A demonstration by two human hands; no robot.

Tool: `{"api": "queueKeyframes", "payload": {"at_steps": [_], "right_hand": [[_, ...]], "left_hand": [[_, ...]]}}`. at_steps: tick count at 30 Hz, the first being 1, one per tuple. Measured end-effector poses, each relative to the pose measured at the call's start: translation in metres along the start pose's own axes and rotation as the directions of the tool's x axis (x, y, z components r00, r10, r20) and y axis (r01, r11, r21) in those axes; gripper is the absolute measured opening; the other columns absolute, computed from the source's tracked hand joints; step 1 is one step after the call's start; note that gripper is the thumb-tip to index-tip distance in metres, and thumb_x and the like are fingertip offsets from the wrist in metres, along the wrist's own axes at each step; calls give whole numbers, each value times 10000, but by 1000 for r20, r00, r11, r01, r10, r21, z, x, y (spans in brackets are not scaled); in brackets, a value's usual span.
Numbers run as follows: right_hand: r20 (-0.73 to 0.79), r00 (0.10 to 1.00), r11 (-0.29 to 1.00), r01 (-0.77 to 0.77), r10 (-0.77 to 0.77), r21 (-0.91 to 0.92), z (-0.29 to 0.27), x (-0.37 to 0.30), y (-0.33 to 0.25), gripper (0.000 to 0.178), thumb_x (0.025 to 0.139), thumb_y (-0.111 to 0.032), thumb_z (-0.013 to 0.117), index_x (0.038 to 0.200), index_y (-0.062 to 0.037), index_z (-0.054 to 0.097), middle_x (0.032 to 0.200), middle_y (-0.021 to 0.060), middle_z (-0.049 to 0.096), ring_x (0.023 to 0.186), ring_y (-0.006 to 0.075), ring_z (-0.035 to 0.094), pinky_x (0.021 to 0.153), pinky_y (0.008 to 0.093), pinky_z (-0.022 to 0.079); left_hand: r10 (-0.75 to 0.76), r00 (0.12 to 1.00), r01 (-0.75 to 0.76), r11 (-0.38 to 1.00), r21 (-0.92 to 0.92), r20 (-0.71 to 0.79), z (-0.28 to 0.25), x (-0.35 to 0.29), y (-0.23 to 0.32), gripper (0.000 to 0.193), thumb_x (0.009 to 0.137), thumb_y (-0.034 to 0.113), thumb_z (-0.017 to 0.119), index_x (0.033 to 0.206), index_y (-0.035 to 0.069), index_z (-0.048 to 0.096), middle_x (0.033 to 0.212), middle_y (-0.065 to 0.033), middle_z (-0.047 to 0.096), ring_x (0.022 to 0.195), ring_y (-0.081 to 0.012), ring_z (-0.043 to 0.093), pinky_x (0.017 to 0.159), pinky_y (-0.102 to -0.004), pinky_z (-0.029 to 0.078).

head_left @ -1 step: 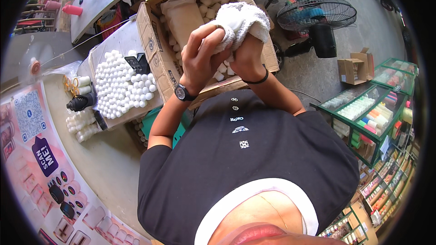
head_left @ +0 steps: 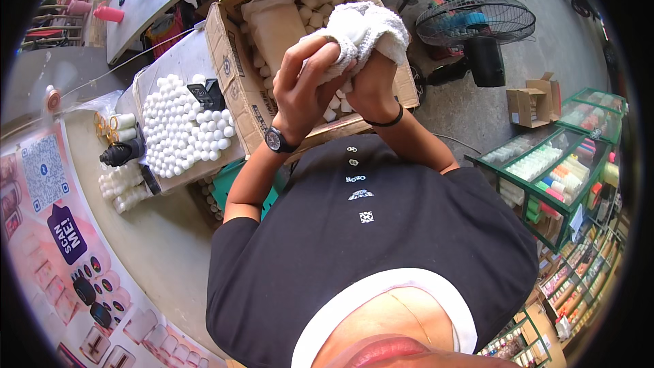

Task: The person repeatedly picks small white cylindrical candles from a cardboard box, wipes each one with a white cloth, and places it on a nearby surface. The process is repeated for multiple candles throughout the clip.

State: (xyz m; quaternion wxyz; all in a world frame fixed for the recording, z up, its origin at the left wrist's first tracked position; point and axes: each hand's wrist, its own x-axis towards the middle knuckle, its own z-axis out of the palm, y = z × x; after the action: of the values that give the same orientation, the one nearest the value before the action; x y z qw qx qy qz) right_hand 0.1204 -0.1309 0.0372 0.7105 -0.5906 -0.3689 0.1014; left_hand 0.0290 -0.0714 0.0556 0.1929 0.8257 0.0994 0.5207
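Note:
Both hands are raised over an open cardboard box (head_left: 234, 78), working a bunched white terry cloth (head_left: 381, 27). My left hand (head_left: 304, 88) has its fingers curled round the cloth's left side. Beneath the cloth's right side, my right hand (head_left: 373, 88) grips it, with most of its fingers hidden by the folds. A smooth white rounded thing (head_left: 351, 27) shows among the folds, too covered to name. Inside the box lie a beige paper-wrapped bundle (head_left: 274, 27) and many short white cylinders (head_left: 319, 8).
Left of the box, rows of round-topped white pieces (head_left: 180, 126) cover a table beside a small black device (head_left: 206, 94). Yellow-handled scissors (head_left: 102, 126) lie farther left. A black fan (head_left: 485, 54) stands to the right, near a small carton (head_left: 533, 103) and a green-framed display case (head_left: 545, 163).
The cloth and both hands have shifted very slightly to the right. The grip looks the same.

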Motion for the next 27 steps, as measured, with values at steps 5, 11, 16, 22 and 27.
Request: {"api": "queueKeyframes", "payload": {"at_steps": [5,11,16,22,27], "right_hand": [[-23,950,937,301,-310,-175,0,3,-13,228,845,-97,518,1048,7,512,997,118,530,937,220,526,812,327,431],[107,962,965,256,-250,-54,-6,5,-5,270,744,-125,679,895,-21,481,815,75,563,726,143,560,632,287,454],[201,941,959,283,-273,-22,-11,10,-2,400,657,-174,771,880,-38,468,704,33,568,598,119,555,540,256,446],[37,930,929,367,-365,-43,2,24,-3,151,712,-97,646,741,-4,530,791,87,495,666,200,502,580,292,418],[108,934,935,348,-340,-66,1,15,-6,122,709,-59,631,739,-5,526,770,73,471,645,190,489,555,291,402]], "left_hand": [[-88,991,91,995,26,-103,0,11,16,265,730,110,755,924,-7,618,936,-139,618,827,-267,603,729,-332,493],[-269,963,269,963,-12,4,-8,40,3,182,771,124,714,890,3,648,822,-116,623,697,-239,612,617,-305,488],[-401,905,413,908,-70,143,-5,40,-8,167,833,162,652,857,-3,643,766,-113,616,633,-247,593,571,-308,459],[-316,936,321,947,8,-155,10,17,-5,140,873,65,538,755,-9,550,657,-119,520,546,-267,515,505,-327,415],[-351,933,346,936,-72,-79,4,33,-10,203,876,91,552,716,-23,505,636,-126,488,509,-268,450,487,-330,373]]}}
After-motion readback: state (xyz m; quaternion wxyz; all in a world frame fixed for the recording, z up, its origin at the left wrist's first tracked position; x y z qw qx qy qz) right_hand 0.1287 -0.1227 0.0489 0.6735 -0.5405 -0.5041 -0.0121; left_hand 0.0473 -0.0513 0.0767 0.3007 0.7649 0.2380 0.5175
